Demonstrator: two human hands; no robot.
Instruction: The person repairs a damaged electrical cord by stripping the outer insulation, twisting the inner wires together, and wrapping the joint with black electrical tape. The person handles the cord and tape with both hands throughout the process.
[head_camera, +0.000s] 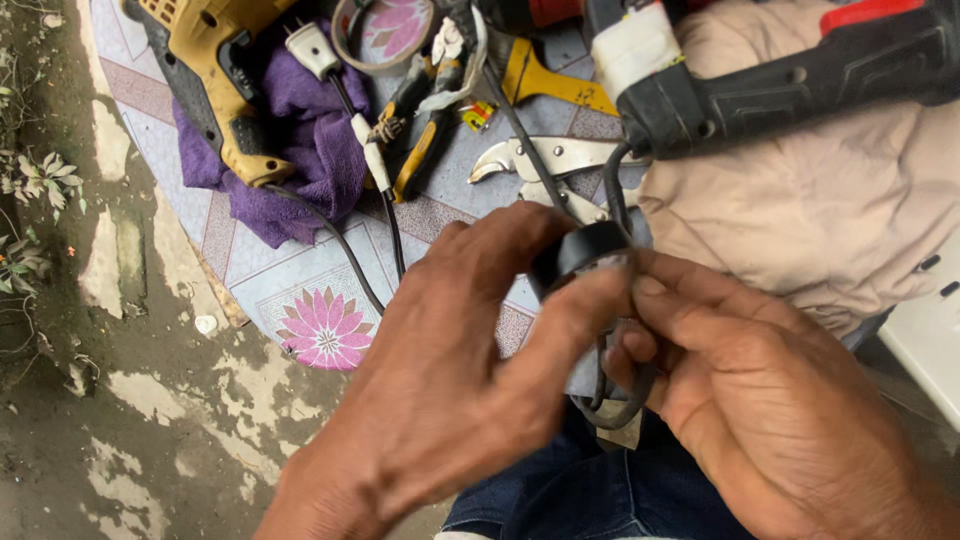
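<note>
1. Nearest, the left hand and the right hand meet over the person's lap in blue jeans; both are closed on a roll of black tape, the left thumb and fingers curled around it, the right fingertips pinching at its right edge.
2. Under the right fingers a black cable loops down between the hands; it also runs up from the tape to the black power tool at far right, which lies on a beige cloth.
3. Just beyond the hands, on the floral-patterned desk, lie silver locking pliers (partly hidden by the hands).
4. Farther left, black-and-yellow pliers sit beside a white plug and its cord.
5. At far left a yellow drill rests on a purple cloth; a yellow scraper lies toward the far middle.
6. Left of the desk is bare, stained ground.
</note>
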